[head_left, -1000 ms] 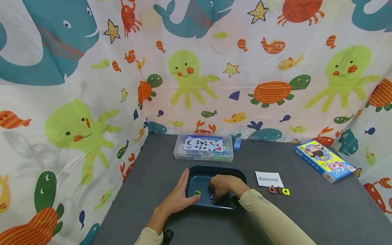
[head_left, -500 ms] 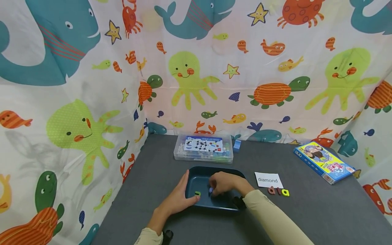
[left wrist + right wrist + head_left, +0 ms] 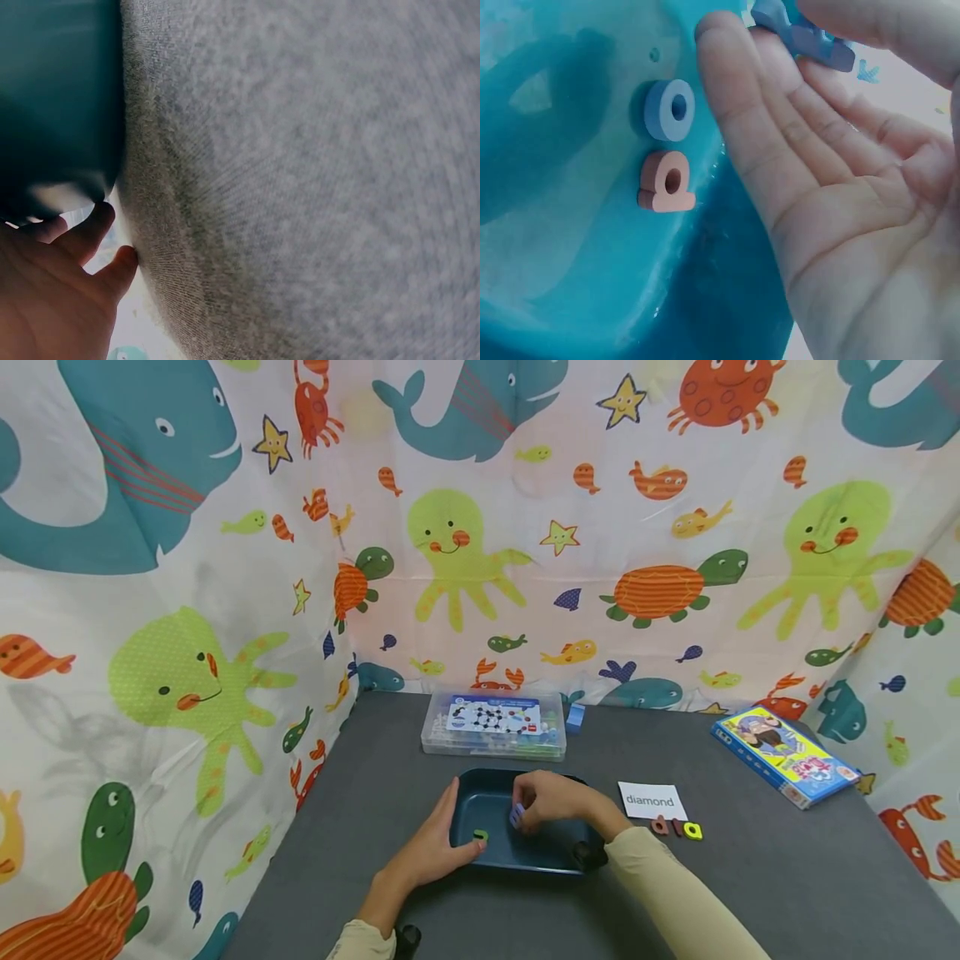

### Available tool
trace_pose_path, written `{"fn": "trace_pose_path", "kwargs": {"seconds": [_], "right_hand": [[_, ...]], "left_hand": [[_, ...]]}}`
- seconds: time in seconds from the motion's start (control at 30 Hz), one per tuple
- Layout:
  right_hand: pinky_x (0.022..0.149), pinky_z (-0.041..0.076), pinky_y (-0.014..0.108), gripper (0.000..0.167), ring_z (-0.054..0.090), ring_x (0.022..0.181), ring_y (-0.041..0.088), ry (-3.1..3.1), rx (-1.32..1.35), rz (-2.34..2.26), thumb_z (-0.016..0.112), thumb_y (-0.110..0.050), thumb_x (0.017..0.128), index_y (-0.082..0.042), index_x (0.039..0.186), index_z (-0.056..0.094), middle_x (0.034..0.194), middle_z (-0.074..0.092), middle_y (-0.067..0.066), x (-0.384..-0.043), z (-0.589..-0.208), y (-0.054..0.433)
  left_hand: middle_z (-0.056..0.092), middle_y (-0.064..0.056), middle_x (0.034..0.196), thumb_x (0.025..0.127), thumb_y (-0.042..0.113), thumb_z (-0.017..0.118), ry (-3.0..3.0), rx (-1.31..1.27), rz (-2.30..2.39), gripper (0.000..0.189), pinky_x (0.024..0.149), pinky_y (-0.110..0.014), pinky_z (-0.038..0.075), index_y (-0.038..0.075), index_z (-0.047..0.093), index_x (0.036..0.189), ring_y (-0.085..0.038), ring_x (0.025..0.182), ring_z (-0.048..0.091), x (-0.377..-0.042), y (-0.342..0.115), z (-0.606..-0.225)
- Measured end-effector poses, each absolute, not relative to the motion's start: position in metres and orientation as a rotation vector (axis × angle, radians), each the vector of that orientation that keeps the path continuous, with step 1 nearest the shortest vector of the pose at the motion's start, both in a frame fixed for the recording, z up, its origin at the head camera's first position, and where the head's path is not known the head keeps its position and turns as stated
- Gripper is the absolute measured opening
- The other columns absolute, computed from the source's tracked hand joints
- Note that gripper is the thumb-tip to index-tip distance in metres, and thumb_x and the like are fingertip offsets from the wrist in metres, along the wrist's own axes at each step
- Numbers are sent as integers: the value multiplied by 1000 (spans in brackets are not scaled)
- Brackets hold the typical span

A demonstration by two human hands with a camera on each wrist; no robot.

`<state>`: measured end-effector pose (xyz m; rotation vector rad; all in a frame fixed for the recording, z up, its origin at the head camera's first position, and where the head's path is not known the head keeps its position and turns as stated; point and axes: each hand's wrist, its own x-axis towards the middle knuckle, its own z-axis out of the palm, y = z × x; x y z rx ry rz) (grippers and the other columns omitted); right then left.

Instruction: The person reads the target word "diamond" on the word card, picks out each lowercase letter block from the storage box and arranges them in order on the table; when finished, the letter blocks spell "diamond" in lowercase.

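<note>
My right hand [image 3: 551,802] pinches a blue-purple letter [image 3: 517,815] between thumb and fingers over the dark blue tray [image 3: 517,865]. In the right wrist view this blue letter [image 3: 802,36] has humps, perhaps an m. Inside the tray there, a blue o [image 3: 670,110] and a brownish letter [image 3: 666,181], perhaps a d, lie beside the hand; the head view hides them. My left hand [image 3: 423,847] rests against the tray's left side, fingers straight and thumb spread along the near rim. By that thumb lies a green letter [image 3: 480,835].
Right of the tray, a white card [image 3: 651,800] reads "diamond". Below it stand a brown letter [image 3: 659,826], a thin brown piece [image 3: 678,828] and a yellow letter [image 3: 693,832]. Behind are a clear plastic case [image 3: 493,743], a blue block [image 3: 575,718] and a colourful box [image 3: 783,756].
My right hand has picked the blue letter up from the tray floor and raised it a little, and more of the letter now shows. The left hand keeps its place on the tray.
</note>
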<state>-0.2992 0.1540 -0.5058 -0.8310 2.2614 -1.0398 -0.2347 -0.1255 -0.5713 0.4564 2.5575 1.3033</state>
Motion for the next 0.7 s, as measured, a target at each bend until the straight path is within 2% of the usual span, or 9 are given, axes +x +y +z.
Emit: {"fn": "trace_pose_path", "kwargs": {"seconds": [0.1, 0.2, 0.53, 0.7], "right_hand": [[80, 62, 54, 17, 74, 78, 26, 2186, -818, -1163, 79, -5, 93, 0, 104, 66, 89, 75, 5, -298, -503, 158], [82, 62, 57, 18, 75, 80, 29, 2151, -823, -1235, 79, -4, 94, 3, 104, 66, 91, 77, 9, -297, -501, 163], [85, 63, 51, 17, 76, 90, 44, 2099, -804, -1379, 78, -1, 96, 6, 106, 66, 100, 78, 21, -292, -496, 178], [87, 63, 45, 15, 76, 90, 45, 2094, -801, -1428, 75, -2, 99, 6, 108, 66, 102, 77, 22, -288, -494, 185]], "left_hand": [[5, -9, 179, 95, 55, 74, 2555, 450, 1312, 114, 121, -68, 24, 19, 0, 174, -36, 161, 18, -234, -125, -571], [5, -10, 179, 95, 55, 74, 2555, 446, 1312, 114, 121, -68, 24, 19, 0, 174, -37, 160, 18, -234, -125, -571], [5, -10, 179, 95, 54, 74, 2546, 447, 1309, 114, 121, -69, 24, 20, -1, 174, -36, 161, 18, -236, -125, -573], [5, -10, 179, 95, 55, 74, 2549, 430, 1295, 115, 121, -70, 24, 21, -2, 174, -36, 161, 18, -237, -124, -573]]}}
